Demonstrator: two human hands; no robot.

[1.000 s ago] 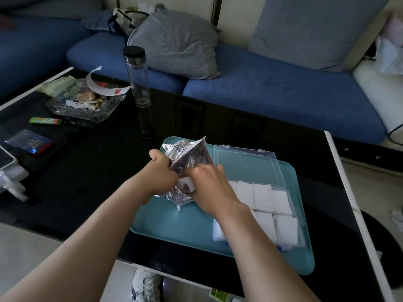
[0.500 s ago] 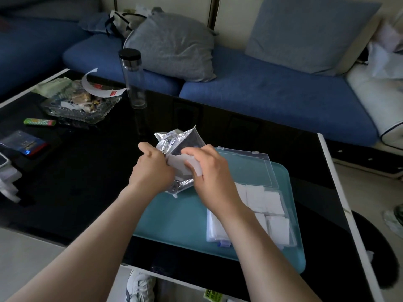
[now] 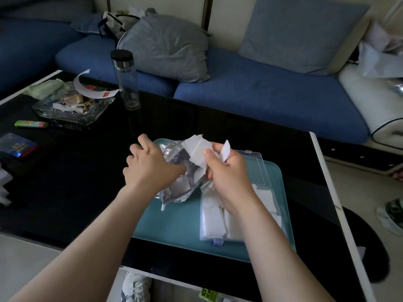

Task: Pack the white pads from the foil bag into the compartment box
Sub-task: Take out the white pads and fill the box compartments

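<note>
A crumpled silver foil bag (image 3: 174,190) lies over the teal tray (image 3: 174,223) in the middle of the black table. My left hand (image 3: 150,168) grips the bag's near side. My right hand (image 3: 226,173) pinches a bunch of white pads (image 3: 197,149), lifted clear of the bag's mouth; one pad sticks up between its fingers. Below my right wrist sits the clear compartment box (image 3: 213,234), its lid (image 3: 259,164) folded back and white pads lying in its compartments.
A clear bottle with a black cap (image 3: 126,81) stands at the table's far side. A glass dish of scraps (image 3: 67,110), a green packet (image 3: 30,124) and a blue card (image 3: 18,147) lie at left. The blue sofa runs behind.
My right hand has drawn a bunch of white pads up and out of the foil bag. The bag has sagged lower under my left hand.
</note>
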